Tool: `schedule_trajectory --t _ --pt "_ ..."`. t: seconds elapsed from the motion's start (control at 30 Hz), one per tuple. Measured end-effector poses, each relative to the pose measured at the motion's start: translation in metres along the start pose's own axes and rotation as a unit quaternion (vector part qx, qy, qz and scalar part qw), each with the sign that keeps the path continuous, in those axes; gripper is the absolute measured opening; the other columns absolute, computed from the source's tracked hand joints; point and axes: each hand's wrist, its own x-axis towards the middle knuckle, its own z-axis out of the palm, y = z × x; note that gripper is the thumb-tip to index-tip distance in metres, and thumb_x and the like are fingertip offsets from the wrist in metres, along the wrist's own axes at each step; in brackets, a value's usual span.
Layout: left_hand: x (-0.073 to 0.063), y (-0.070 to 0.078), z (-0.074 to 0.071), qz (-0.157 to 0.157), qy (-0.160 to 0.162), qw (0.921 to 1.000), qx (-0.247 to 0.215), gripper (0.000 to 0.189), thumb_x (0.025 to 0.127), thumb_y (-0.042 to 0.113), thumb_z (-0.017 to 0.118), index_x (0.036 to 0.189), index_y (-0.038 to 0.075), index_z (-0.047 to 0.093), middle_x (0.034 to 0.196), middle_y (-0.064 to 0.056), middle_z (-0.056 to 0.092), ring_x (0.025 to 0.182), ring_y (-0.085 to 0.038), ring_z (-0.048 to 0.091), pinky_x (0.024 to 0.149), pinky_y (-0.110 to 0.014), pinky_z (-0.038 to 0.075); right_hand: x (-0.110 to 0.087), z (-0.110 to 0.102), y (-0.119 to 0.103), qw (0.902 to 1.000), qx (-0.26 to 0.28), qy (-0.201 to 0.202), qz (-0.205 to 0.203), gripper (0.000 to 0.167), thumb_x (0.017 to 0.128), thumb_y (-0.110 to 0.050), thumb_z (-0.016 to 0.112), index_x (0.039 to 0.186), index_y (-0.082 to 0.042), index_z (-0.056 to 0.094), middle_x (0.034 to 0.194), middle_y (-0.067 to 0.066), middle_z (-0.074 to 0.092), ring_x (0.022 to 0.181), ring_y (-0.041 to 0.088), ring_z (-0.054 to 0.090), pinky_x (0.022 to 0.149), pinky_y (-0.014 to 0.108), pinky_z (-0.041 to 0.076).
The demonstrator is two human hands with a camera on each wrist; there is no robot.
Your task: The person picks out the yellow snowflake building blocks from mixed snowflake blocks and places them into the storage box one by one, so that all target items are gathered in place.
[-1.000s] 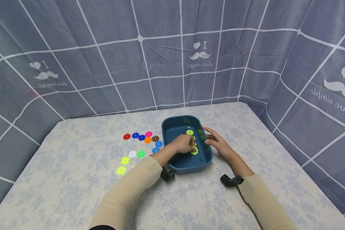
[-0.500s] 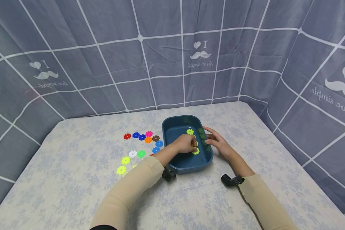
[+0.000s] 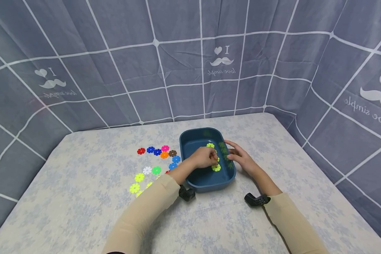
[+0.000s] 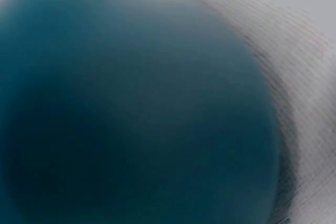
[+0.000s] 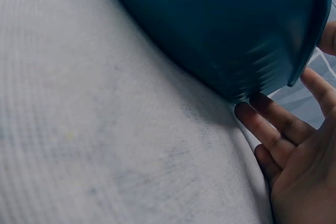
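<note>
A dark blue rectangular bin [image 3: 200,183] stands on the table with a row of yellow-green snowflake discs [image 3: 210,145] on its floor. My left hand [image 3: 204,157] reaches down into it from the left, thumb and fingertips bent together and pinching a snowflake disc [image 3: 218,159] in the row. It partly hides that row. My right hand [image 3: 243,162] rests on the bin's right side, its thumb at the rim. In the right wrist view, its loosely straight fingers [image 5: 268,129] touch the outside near the base. The left wrist view is a blur of the bin wall [image 4: 157,129].
Left of the bin, a winding line of colored snowflake discs lies on the tablecloth, including a red disc [image 3: 141,151], a white disc [image 3: 147,170], a green disc [image 3: 156,170] and yellow discs [image 3: 134,188]. Grey gridded curtains [image 3: 184,63] hang behind the table.
The lowest yellow-green disc in the bin has shifted slightly right, and my left fingertips have moved up off it to the disc above. My right hand has stayed at the rim.
</note>
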Motion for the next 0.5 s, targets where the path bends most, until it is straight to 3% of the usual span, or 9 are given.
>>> schedule_trajectory --t 0.2,0.5 --pt "-0.008 0.000 -0.007 0.014 0.013 0.9992 -0.034 0.010 0.089 0.009 0.071 0.096 0.004 0.066 0.079 0.000 0.061 0.065 -0.013 0.054 0.062 -0.025 0.043 0.000 0.000 0.001 1.0000 0.001 0.001 0.005 0.057 0.101 -0.010 0.047 0.154 -0.009 0.026 0.147 0.027 0.038 0.135 0.043 0.035 0.104 0.062 0.029" --pt "-0.024 -0.002 -0.022 0.021 0.050 0.9975 -0.046 0.015 0.088 0.009 0.072 0.099 0.001 0.065 0.077 -0.001 0.060 0.070 -0.014 0.056 0.068 -0.025 0.047 0.002 0.000 0.003 1.0000 0.000 0.006 0.006 0.058 0.100 -0.012 0.048 0.153 -0.008 0.026 0.143 0.029 0.042 0.133 0.044 0.038 0.104 0.062 0.030"
